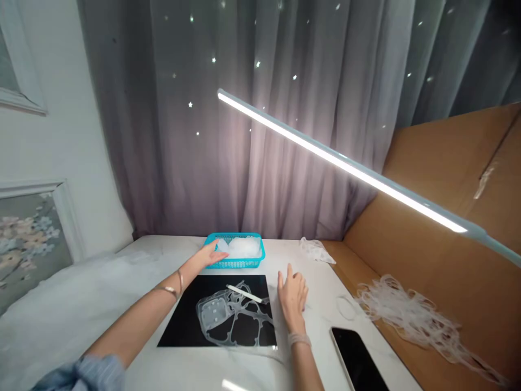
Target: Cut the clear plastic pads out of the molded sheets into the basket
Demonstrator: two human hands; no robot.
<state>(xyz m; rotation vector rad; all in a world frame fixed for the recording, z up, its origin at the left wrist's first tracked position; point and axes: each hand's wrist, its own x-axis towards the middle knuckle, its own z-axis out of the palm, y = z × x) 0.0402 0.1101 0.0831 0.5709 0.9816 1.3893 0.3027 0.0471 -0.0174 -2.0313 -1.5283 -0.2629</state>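
Note:
My left hand point(209, 254) reaches forward to the near left rim of a teal plastic basket point(238, 263) that holds clear plastic pieces point(244, 247); its fingers are stretched out and touch the basket. My right hand point(292, 296) lies flat and open on the white table, just right of a black mat point(187, 320). On the mat lies a clear plastic frame point(234, 317) with several cut-out cells and a thin white stick point(244, 293) across its top.
A dark phone point(358, 358) lies at the near right. A heap of clear plastic scraps point(411, 315) rests on brown cardboard point(427, 255) at right, another small clump point(315, 250) beside the basket. A lit bar lamp point(342, 163) crosses overhead. Grey curtains hang behind.

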